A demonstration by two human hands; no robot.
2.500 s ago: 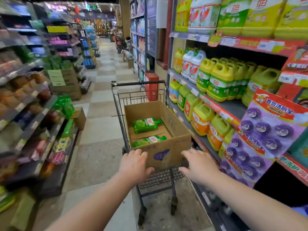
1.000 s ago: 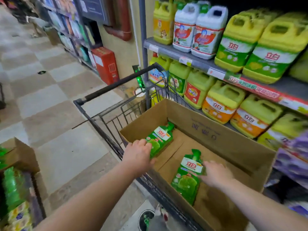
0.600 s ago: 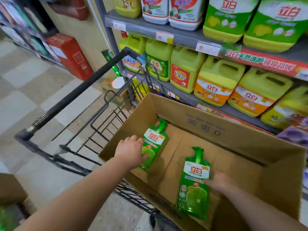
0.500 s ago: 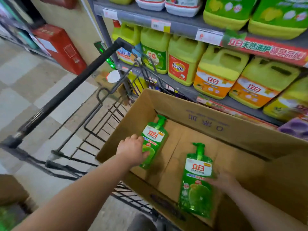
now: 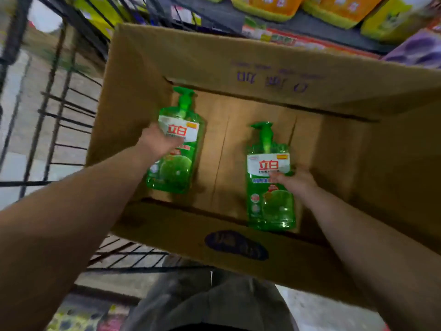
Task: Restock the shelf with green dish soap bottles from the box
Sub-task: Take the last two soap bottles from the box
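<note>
Smeared by motion throughout, worst over the wire cart (image 5: 69, 111) at left; purple print on the box (image 5: 238, 51) far wall unreadable. Jugs (image 5: 334, 10) on the shelf (image 5: 310, 32) cut off by the top edge; fingertips of the left hand (image 5: 160, 142) and right hand (image 5: 296, 182) lost against their bottles, grasp not clear.

Two bottles lay flat inside the box (image 5: 238, 56), which sat in the cart (image 5: 69, 111) before the shelf (image 5: 298, 27): the left bottle (image 5: 176, 151) near the box's far-left corner, the right bottle (image 5: 269, 187) against its near wall, pump heads pointing toward the shelf.
</note>
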